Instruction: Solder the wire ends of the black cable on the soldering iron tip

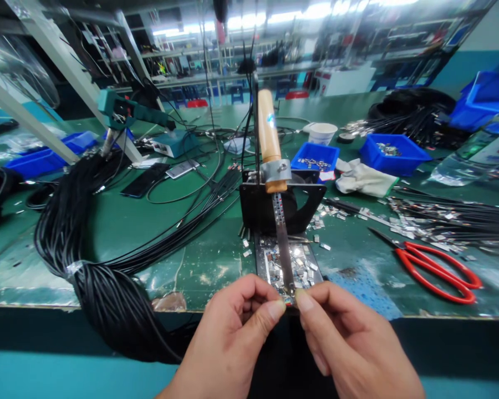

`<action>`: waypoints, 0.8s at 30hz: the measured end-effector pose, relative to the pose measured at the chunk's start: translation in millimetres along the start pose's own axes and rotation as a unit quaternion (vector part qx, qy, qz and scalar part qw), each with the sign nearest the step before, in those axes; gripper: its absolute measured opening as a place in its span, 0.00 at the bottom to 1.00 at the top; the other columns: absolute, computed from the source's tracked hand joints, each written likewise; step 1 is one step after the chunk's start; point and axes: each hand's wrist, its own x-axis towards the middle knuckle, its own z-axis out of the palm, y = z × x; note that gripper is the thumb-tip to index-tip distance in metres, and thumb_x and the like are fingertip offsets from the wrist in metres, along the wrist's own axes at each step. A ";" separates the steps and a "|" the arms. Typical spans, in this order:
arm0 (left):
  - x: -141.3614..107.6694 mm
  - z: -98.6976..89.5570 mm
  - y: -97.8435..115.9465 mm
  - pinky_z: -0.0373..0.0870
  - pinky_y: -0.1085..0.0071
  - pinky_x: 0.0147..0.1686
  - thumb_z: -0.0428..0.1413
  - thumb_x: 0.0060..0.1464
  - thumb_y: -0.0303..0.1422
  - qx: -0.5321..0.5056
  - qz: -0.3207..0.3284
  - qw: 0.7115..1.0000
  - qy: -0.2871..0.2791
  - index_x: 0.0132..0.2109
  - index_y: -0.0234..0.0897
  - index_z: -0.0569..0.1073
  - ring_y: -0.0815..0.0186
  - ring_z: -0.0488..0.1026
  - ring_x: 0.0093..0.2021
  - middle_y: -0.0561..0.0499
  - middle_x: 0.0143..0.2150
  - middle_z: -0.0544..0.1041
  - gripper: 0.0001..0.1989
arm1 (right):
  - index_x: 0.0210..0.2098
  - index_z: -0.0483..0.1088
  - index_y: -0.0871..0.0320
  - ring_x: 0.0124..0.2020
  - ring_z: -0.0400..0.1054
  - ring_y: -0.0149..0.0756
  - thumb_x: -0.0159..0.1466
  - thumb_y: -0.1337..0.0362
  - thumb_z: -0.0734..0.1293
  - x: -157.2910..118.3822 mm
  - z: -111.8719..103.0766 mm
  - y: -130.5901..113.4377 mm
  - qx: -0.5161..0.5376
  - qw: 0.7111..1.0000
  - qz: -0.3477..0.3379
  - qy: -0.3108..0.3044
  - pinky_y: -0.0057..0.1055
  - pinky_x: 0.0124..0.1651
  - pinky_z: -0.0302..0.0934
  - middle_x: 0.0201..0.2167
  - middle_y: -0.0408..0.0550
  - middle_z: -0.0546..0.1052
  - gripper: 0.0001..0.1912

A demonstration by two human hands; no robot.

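Observation:
A soldering iron (269,127) with a wooden handle is clamped in a black metal stand (314,202), its long dark tip slanting down toward me. My left hand (237,327) is closed in a pinch just left of the tip's end. My right hand (349,338) pinches with thumb and forefinger just right of it. Whatever sits between the fingers is tiny and mostly hidden, so I cannot make out its kind. Beneath the tip, small silvery metal pieces (301,266) lie scattered on a dark plate at the table's front edge.
A thick bundle of black cables (70,238) hangs over the edge at left. Red-handled scissors (436,269), a blue sponge-like pad (363,285) and a white glove (363,178) lie at right. Behind stand blue bins (393,158), a white cup (322,134) and a plastic bottle (469,158).

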 end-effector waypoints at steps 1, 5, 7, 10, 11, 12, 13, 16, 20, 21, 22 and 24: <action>-0.2 -0.1 0.1 0.59 0.69 0.33 0.60 0.65 0.42 -0.001 0.000 1.000 -0.001 0.38 0.38 0.74 0.66 0.61 0.32 0.57 0.31 0.69 0.12 | 0.31 0.75 0.54 0.18 0.58 0.29 0.71 0.44 0.65 -0.4 -0.6 -0.4 -0.004 1.000 -0.002 -0.001 0.24 0.22 0.56 0.16 0.36 0.65 0.23; -0.2 0.0 1.1 0.58 0.69 0.32 0.61 0.65 0.42 -0.007 -0.003 1.000 -0.004 0.37 0.38 0.74 0.67 0.60 0.32 0.57 0.30 0.69 0.12 | 0.31 0.74 0.54 0.18 0.58 0.28 0.71 0.44 0.65 -2.3 -2.5 -0.8 -0.013 1.000 -0.001 -0.007 0.24 0.22 0.55 0.16 0.36 0.64 0.23; 0.4 0.4 1.8 0.57 0.69 0.32 0.61 0.66 0.41 -0.007 -0.004 1.000 -0.003 0.37 0.38 0.74 0.67 0.60 0.31 0.57 0.30 0.69 0.12 | 0.31 0.74 0.54 0.18 0.58 0.28 0.71 0.44 0.65 -2.6 -2.7 -0.2 -0.013 1.000 -0.002 -0.010 0.24 0.22 0.54 0.16 0.36 0.65 0.22; 1.3 1.1 2.3 0.57 0.69 0.31 0.61 0.65 0.41 -0.007 -0.002 1.000 0.000 0.37 0.38 0.74 0.67 0.59 0.31 0.57 0.30 0.69 0.12 | 0.31 0.74 0.54 0.19 0.58 0.28 0.72 0.45 0.64 -1.9 -2.3 0.2 -0.009 1.000 -0.003 -0.015 0.24 0.22 0.54 0.16 0.36 0.64 0.22; 1.3 1.3 2.2 0.57 0.69 0.32 0.61 0.65 0.41 -0.006 0.000 1.000 0.000 0.37 0.38 0.74 0.67 0.59 0.31 0.57 0.30 0.69 0.12 | 0.31 0.74 0.54 0.19 0.58 0.28 0.72 0.45 0.64 -1.6 -2.1 0.0 -0.008 1.000 -0.002 -0.016 0.24 0.22 0.54 0.16 0.36 0.64 0.22; 1.3 1.4 2.0 0.57 0.69 0.32 0.61 0.65 0.41 -0.005 0.002 1.000 0.000 0.36 0.38 0.73 0.67 0.59 0.31 0.57 0.30 0.69 0.12 | 0.31 0.74 0.54 0.19 0.58 0.28 0.72 0.45 0.64 -1.4 -2.0 -0.3 -0.008 1.000 -0.002 -0.016 0.24 0.22 0.54 0.16 0.36 0.64 0.22; 1.1 1.5 1.6 0.58 0.69 0.32 0.61 0.65 0.41 -0.002 0.002 1.000 0.001 0.36 0.38 0.73 0.67 0.60 0.31 0.57 0.30 0.69 0.12 | 0.30 0.74 0.54 0.19 0.58 0.28 0.72 0.44 0.64 -1.3 -1.9 -0.6 -0.008 1.000 -0.001 -0.017 0.24 0.22 0.54 0.16 0.36 0.64 0.23; 0.8 1.3 0.2 0.59 0.69 0.33 0.61 0.64 0.41 0.002 0.005 1.000 0.004 0.37 0.39 0.74 0.66 0.61 0.31 0.57 0.30 0.69 0.12 | 0.30 0.73 0.53 0.19 0.57 0.28 0.72 0.43 0.64 -1.2 -1.6 -1.0 -0.007 1.000 0.006 -0.017 0.24 0.22 0.54 0.16 0.36 0.64 0.23; 1.9 1.0 -0.6 0.58 0.68 0.32 0.61 0.64 0.42 -0.005 0.007 1.000 0.010 0.36 0.39 0.73 0.66 0.61 0.31 0.57 0.30 0.69 0.12 | 0.32 0.73 0.53 0.19 0.58 0.28 0.71 0.42 0.64 -0.6 -0.7 0.7 0.001 1.000 0.021 -0.015 0.25 0.23 0.55 0.17 0.36 0.65 0.23; 2.0 0.9 -0.6 0.58 0.68 0.32 0.61 0.64 0.42 -0.005 0.008 1.000 0.009 0.36 0.39 0.73 0.66 0.60 0.31 0.57 0.29 0.69 0.13 | 0.32 0.73 0.54 0.19 0.58 0.28 0.71 0.42 0.65 -0.4 -0.4 1.3 0.002 1.000 0.021 -0.015 0.25 0.23 0.55 0.17 0.36 0.65 0.23; 2.1 0.9 -0.6 0.58 0.68 0.32 0.61 0.64 0.42 -0.003 0.010 1.000 0.008 0.36 0.39 0.73 0.66 0.60 0.31 0.57 0.29 0.68 0.13 | 0.32 0.73 0.54 0.19 0.58 0.29 0.71 0.42 0.65 -0.3 -0.3 1.8 0.004 1.000 0.022 -0.016 0.25 0.23 0.55 0.16 0.36 0.65 0.23; 1.9 1.0 -0.7 0.59 0.68 0.33 0.61 0.64 0.42 0.002 0.011 1.000 0.009 0.36 0.39 0.73 0.66 0.61 0.31 0.57 0.29 0.69 0.12 | 0.32 0.73 0.54 0.19 0.58 0.29 0.71 0.42 0.65 -0.4 -0.2 2.6 0.007 1.000 0.019 -0.018 0.25 0.23 0.54 0.16 0.36 0.64 0.23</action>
